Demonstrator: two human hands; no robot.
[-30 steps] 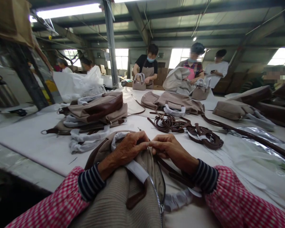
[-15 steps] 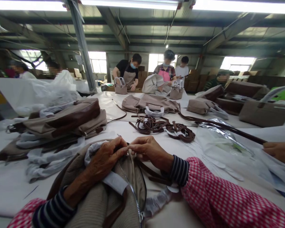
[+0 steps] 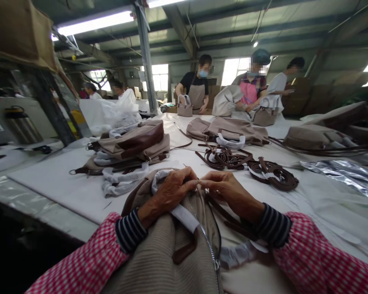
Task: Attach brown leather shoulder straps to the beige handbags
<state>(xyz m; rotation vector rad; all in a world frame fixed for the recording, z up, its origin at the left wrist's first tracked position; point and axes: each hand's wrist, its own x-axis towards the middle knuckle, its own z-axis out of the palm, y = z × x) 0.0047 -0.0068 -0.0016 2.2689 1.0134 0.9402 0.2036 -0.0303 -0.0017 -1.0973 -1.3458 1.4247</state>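
Bag (image 3: 156,257), head view: ribbed, taupe, located directly under the fingers and extending from them toward the wearer. Left hand (image 3: 168,192) lies over its upper part; thumb and forefinger are pressed together at the top edge. Right hand (image 3: 233,196) meets it there, thumb and forefinger likewise closed in a pinch, fingertips touching or nearly touching those of the left. Both pinch the bag at the upper end of the zip (image 3: 207,234); the exact part is hidden by the fingers. Zip runs down from the fingertips to a metal slider (image 3: 216,265). A handle (image 3: 185,218) in white wrap emerges below the left fingers and ends at a brown tab (image 3: 184,251).

Left of and beyond the fingers, stacked bags (image 3: 133,141) rest on the white table (image 3: 64,196). Beyond the right fingers lie two strap coils (image 3: 274,175), brown, side by side; further out, more bags (image 3: 228,128) lie flat. Well right of the fingers: foil (image 3: 346,171). Far beyond, a co-worker in a dark top and apron (image 3: 198,92) stands behind a small bag (image 3: 185,108).
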